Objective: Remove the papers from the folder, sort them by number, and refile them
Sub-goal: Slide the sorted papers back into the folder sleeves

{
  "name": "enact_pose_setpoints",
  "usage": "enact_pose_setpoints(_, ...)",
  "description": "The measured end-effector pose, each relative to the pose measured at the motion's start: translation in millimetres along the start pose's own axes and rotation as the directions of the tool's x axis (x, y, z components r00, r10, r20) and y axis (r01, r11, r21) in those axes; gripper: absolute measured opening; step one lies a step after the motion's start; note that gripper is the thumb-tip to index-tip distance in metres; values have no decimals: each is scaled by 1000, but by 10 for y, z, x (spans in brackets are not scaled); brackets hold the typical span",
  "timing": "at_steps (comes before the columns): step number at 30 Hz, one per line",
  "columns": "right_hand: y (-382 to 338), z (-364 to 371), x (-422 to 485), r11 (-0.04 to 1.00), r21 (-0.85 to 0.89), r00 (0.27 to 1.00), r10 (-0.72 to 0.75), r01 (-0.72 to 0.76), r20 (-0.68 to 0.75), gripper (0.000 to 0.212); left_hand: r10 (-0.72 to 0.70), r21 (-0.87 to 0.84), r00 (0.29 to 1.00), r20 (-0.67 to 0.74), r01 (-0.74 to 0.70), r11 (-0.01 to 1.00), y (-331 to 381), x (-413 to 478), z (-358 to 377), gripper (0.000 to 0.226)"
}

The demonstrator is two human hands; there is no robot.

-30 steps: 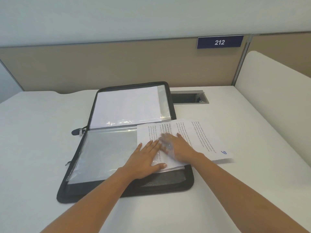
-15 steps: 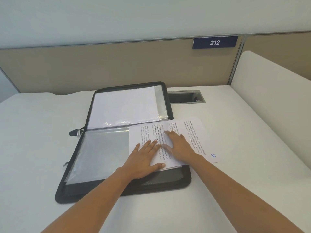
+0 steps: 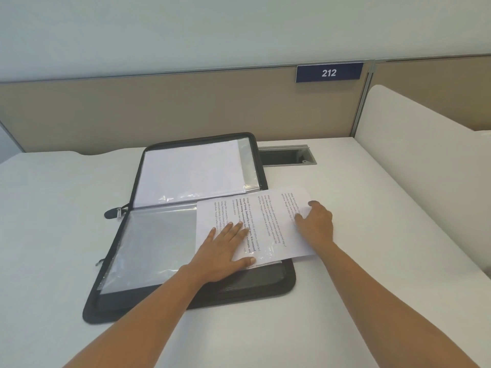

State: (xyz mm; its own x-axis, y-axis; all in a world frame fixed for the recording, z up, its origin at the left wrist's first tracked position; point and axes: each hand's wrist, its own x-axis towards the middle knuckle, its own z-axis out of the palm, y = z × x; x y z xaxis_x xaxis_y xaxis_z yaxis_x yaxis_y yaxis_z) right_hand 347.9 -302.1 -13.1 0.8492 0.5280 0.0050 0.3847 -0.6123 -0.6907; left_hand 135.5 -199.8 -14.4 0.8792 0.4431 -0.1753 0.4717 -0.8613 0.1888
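Open black folder [image 3: 265, 286], printed papers [image 3: 279, 221], seemingly several, overhanging right edge

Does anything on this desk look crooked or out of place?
Only the printed white sheet: it lies skewed across the open black zip folder, its right end overhanging onto the white desk. The left hand presses it flat; the right hand rests on its overhanging end. Nothing looks damaged.

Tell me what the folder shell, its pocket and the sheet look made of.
Folder shell: black fabric, possibly nylon, matte, with a zip pull at the spine. Pocket: clear plastic film, glossy, showing glare and wrinkles. Sheet: white paper, matte, printed.
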Motion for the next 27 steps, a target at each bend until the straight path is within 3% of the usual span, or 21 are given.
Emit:
enact_pose_setpoints(4, -73, 18, -58, 995, 104, 999, -16, 13, 33, 44, 1, -8, 1000, 2, -1, 1000, -14, 3, -3, 126)
enact_pose_setpoints(19, -541, 228, -307, 965, 170, 952, -231, 199, 198, 32, -19, 7, 1000, 13, 19, 1000, -2, -3, 18, 91)
enact_pose_setpoints(22, -608, 257, -329, 965, 173, 941, -235, 196, 245, 33, -23, 0, 1000, 11, 23, 1000, 1, -1, 25, 105)
enact_pose_setpoints(27, -668, 323, -364, 963, 254, 916, -185, 96, 356, 36, -18, -4, 1000, -10, 18, 1000, -13, 14, 55, 102)
